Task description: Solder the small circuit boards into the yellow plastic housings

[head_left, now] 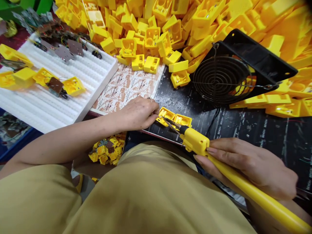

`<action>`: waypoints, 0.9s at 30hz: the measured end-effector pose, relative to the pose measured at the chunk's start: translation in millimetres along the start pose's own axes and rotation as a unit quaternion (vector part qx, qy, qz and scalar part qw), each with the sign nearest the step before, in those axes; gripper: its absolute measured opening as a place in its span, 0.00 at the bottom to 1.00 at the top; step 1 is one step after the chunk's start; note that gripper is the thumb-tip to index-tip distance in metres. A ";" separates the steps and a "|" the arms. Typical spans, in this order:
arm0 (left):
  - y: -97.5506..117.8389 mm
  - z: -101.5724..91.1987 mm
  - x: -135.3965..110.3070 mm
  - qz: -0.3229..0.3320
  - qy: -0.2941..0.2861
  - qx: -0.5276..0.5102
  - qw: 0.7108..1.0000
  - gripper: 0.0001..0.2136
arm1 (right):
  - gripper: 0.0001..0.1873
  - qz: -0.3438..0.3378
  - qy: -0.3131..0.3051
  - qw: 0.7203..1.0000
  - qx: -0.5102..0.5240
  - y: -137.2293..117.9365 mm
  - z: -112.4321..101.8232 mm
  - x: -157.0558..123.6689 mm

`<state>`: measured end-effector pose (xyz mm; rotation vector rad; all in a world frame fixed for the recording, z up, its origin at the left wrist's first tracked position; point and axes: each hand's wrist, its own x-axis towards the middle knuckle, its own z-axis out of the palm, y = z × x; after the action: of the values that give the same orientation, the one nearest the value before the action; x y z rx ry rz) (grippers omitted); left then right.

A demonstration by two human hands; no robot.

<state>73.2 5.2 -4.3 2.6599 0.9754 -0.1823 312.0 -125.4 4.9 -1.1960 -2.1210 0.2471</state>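
My left hand (142,112) is closed, its fingertips pinched at the left edge of an opened yellow plastic casing (184,120). The casing lies with its two halves side by side near the edge of the black work surface, small parts showing inside. My right hand (251,165) is wrapped round a soldering iron (198,141) with a yellow body and a long yellow handle. Its dark metal tip reaches into the casing's left half. Whether the tip touches a part there is too small to tell. Some of my left fingers are hidden behind the hand.
Yellow casings (152,37) are heaped across the back. A black fan (219,78) with a wire grille stands right of centre. On the left, a white foam tray (80,97) bears circuit boards and several casings. More yellow parts (109,151) lie below the table edge.
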 end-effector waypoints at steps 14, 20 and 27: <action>4.5 1.1 3.9 0.004 0.009 0.031 0.999 0.10 | 0.09 -0.143 -0.009 0.989 -0.025 2.4 -0.1 8.3; 4.2 1.7 5.1 0.013 0.013 0.030 0.999 0.10 | 0.06 -0.043 -0.012 0.998 -0.044 2.5 -13.4 2.9; 4.1 1.5 4.9 0.003 0.008 0.028 1.000 0.10 | 0.08 -0.018 -0.012 0.999 -0.031 0.6 -12.1 4.6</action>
<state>79.6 4.8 -5.8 2.7190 0.9820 -0.1912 318.6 -123.2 15.9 -1.1950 -2.1842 0.1814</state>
